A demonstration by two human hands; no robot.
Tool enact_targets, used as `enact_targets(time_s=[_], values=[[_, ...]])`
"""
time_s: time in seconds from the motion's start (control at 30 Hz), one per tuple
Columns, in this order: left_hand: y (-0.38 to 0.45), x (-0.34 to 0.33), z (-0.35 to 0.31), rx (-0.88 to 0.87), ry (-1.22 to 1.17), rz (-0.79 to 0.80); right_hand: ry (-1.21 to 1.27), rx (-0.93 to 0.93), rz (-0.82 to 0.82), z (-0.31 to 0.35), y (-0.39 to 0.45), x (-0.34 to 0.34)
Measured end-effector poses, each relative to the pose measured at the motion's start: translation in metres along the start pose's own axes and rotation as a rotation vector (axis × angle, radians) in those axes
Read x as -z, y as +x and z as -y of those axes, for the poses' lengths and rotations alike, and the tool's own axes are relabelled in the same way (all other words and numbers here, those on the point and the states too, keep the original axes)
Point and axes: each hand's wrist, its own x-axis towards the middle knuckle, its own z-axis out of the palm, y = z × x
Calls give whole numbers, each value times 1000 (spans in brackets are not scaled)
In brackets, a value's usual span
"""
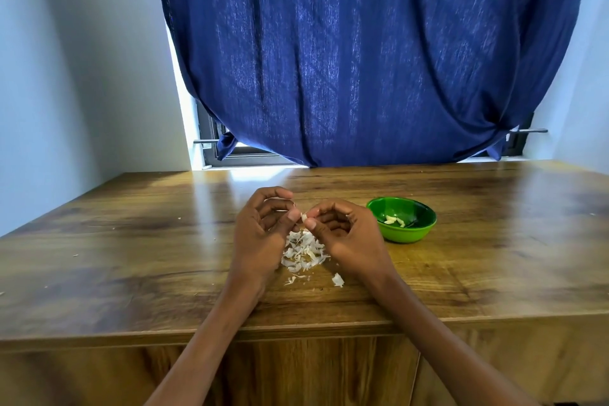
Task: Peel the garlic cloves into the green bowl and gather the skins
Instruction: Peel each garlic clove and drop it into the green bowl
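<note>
A: How are the hands seen?

B: A garlic clove [304,217] is pinched between the left hand [263,227] and right hand [342,234], above the skins [303,252] heaped on the table [131,257].

A: And the green bowl [401,219]?

B: Just right of the right hand, with peeled cloves [394,220] inside. Bare table is left around it; the front edge lies nearer. No writing is seen.

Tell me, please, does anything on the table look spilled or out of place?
Mostly no. The skins lie heaped under both hands, but a few flakes lie apart nearer the table edge, and tiny bits sit far left. The green bowl stands upright with peeled cloves inside.
</note>
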Motion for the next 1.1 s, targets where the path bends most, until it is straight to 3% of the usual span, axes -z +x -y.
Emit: enact_targets(time_s=[0.43, 1.1], values=[[-2, -2, -2, -27, 14, -61, 8, -36, -62, 7, 0, 2], [-2, -2, 5, -123, 103, -3, 128, -232, -91, 15, -2, 3]])
